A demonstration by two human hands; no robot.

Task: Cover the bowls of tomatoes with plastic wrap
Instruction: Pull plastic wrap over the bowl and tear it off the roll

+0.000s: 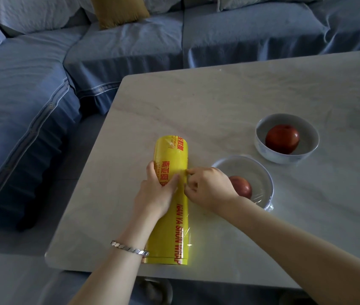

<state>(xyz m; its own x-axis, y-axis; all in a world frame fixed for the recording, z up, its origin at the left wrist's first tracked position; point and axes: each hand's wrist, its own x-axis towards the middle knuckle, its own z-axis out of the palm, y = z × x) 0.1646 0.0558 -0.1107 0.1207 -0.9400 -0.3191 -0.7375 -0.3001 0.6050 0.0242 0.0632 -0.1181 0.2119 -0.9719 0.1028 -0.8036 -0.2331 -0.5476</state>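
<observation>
A long yellow roll of plastic wrap (171,155) with red lettering lies on the pale marble table (218,102), pointing away from me. My left hand (156,192) grips the roll around its middle. My right hand (207,187) pinches the film's edge on the roll's right side. Just right of that hand sits the near bowl (260,175), covered with clear wrap, a red tomato (241,187) inside. The far bowl (267,148) is uncovered and holds another tomato (282,138).
A blue sofa (31,106) with cushions runs along the table's left and far sides. The table's left edge lies close to the roll. A silver bracelet (129,248) is on my left wrist.
</observation>
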